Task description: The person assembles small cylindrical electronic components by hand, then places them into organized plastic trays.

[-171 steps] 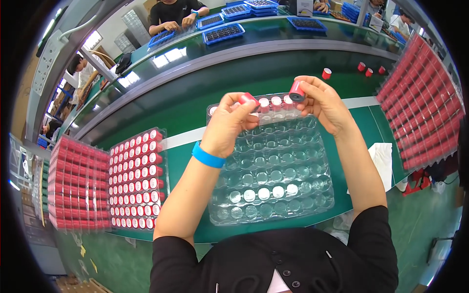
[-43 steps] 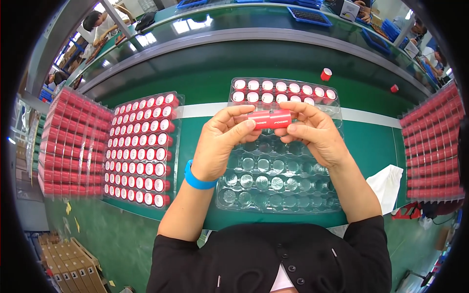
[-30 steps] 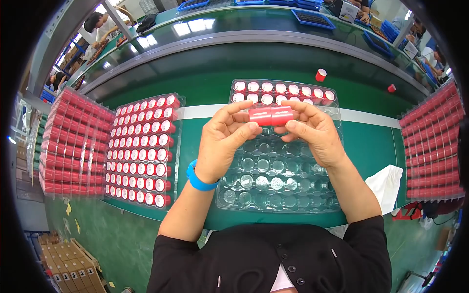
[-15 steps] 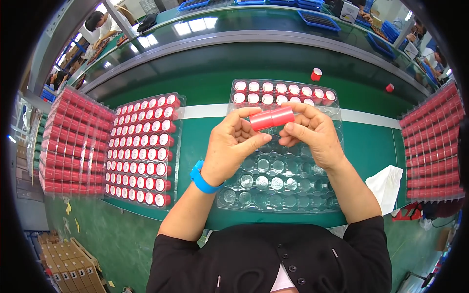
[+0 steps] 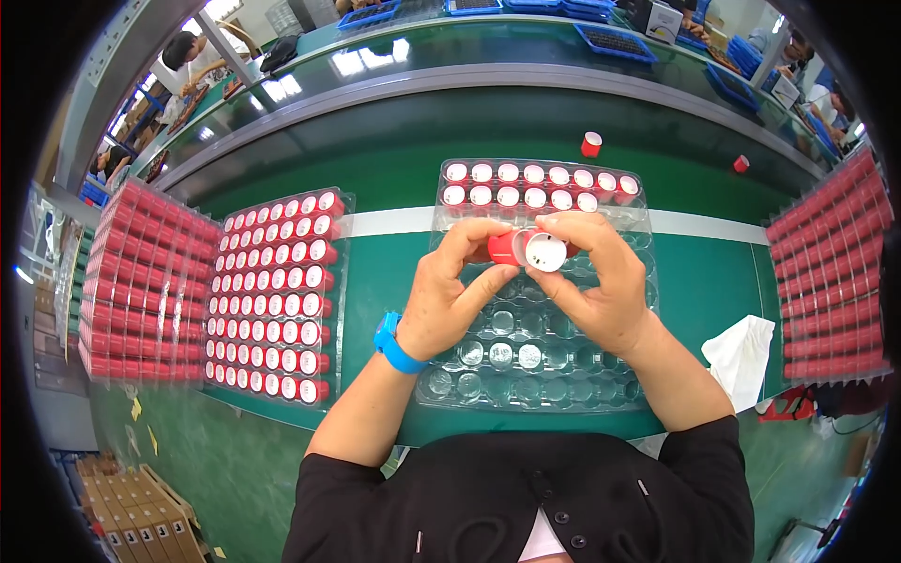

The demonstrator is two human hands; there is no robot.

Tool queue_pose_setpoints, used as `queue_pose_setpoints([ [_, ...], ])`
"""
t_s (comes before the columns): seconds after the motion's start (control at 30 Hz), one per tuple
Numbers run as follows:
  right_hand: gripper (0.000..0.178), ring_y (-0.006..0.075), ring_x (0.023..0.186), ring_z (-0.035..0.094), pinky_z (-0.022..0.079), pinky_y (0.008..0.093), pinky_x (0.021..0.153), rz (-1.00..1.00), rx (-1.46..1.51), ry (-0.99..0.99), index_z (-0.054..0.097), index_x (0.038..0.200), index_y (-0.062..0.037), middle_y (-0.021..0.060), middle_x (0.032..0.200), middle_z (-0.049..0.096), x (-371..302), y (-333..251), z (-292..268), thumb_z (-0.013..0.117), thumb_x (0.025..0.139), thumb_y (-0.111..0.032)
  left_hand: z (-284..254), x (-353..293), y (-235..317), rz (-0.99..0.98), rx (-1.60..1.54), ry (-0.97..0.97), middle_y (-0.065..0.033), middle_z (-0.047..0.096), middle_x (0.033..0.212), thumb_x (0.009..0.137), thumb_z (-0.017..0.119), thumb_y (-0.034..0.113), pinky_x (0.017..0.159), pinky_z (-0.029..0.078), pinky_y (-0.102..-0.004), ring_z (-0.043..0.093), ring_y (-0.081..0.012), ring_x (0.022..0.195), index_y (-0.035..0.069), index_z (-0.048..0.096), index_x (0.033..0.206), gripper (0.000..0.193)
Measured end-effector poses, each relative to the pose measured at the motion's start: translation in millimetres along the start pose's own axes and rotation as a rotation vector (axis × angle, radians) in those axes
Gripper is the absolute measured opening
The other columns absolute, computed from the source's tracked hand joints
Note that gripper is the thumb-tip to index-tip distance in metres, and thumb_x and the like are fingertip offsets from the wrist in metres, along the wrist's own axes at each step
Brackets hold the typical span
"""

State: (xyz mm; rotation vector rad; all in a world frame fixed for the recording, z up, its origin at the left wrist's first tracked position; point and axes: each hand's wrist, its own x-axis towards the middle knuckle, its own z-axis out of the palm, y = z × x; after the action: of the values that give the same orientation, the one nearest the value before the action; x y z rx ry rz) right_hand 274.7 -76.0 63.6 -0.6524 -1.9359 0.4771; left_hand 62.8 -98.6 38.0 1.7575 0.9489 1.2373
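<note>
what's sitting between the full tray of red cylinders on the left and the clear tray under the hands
Nothing: in the head view only a bare strip of green bench separates the full tray from the clear tray.

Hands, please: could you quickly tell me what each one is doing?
Left hand: fingers closed on the red cylinder.
Right hand: holding the same cylinder.

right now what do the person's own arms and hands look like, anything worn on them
Both forearms are bare. The left hand has a bright blue band with a small square face at its wrist, like a watch. The right hand wears nothing visible: no glove, no ring that can be made out. Black sleeves are pushed up near the elbows, part of a dark buttoned garment.
</note>
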Motion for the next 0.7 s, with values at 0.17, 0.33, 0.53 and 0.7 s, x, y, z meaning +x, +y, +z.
queue_pose_setpoints([
  [0.17, 0.049, 0.0211, 0.097, 0.065, 0.054, 0.0304, 0.079, -0.094, -0.009, 0.117, 0.062, 0.121, -0.0029, 0.0127, 0.114, 0.065, 2, 0, -1, 0.082, 0.077, 0.002, 3, -1, -1, 0.024, -0.184, 0.029, -0.0145, 0.062, 0.126, 0.096, 0.064, 0.003, 0.103, 0.047, -0.0361, 0.061, -0.0207, 0.119, 0.003, 0.045, 0.127, 0.036],
  [0.33, 0.048, 0.0220, 0.100, 0.064, 0.054, 0.0310, 0.080, -0.105, -0.063, 0.047, 0.062, 0.121, -0.0023, 0.0138, 0.114, 0.063, 2, 1, 1, 0.081, 0.077, 0.002, 1, 2, 3, 0.105, -0.133, 0.038, -0.0150, 0.061, 0.128, 0.094, 0.066, 0.003, 0.103, 0.048, -0.0372, 0.060, -0.0217, 0.119, 0.002, 0.048, 0.128, 0.039],
  [0.53, 0.050, 0.0233, 0.097, 0.065, 0.054, 0.0322, 0.080, -0.167, -0.138, 0.035, 0.061, 0.122, -0.0027, 0.0142, 0.112, 0.064, 3, 3, 1, 0.081, 0.076, 0.002, 4, -3, 6, 0.131, 0.063, 0.123, -0.0134, 0.062, 0.127, 0.088, 0.072, -0.003, 0.099, 0.053, -0.0352, 0.064, -0.0214, 0.114, 0.000, 0.055, 0.126, 0.041],
  [0.7, 0.049, 0.0251, 0.093, 0.067, 0.055, 0.0333, 0.077, -0.143, -0.074, 0.060, 0.059, 0.120, -0.0034, 0.0144, 0.110, 0.065, 0, 6, 5, 0.081, 0.077, 0.002, 8, 0, 8, 0.253, 0.074, 0.244, -0.0138, 0.066, 0.116, 0.083, 0.075, -0.003, 0.090, 0.055, -0.0348, 0.067, -0.0258, 0.106, 0.002, 0.064, 0.115, 0.035],
])
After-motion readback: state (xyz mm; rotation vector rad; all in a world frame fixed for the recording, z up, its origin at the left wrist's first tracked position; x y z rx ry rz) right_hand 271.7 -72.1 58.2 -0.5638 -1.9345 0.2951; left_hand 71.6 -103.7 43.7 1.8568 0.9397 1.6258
